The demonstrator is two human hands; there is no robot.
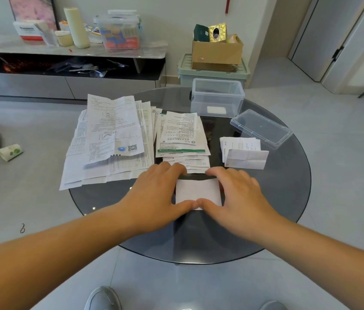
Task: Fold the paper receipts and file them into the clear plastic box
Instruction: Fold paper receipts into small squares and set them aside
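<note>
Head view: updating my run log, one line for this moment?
step: folding | left hand, right hand: pressing white receipt on table | clear box: open, lid off

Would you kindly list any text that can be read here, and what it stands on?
No text reads clearly.
Large sheet: print and a QR code, too small to read.
Green-banded receipt: print too small to read.
Red and white box at the back: bold word, blurred.

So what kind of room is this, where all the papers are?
Most likely a living room at home: a low, cluttered cabinet runs along the wall, a round glass table stands in front, and a cardboard box sits on a green storage tub.
</note>
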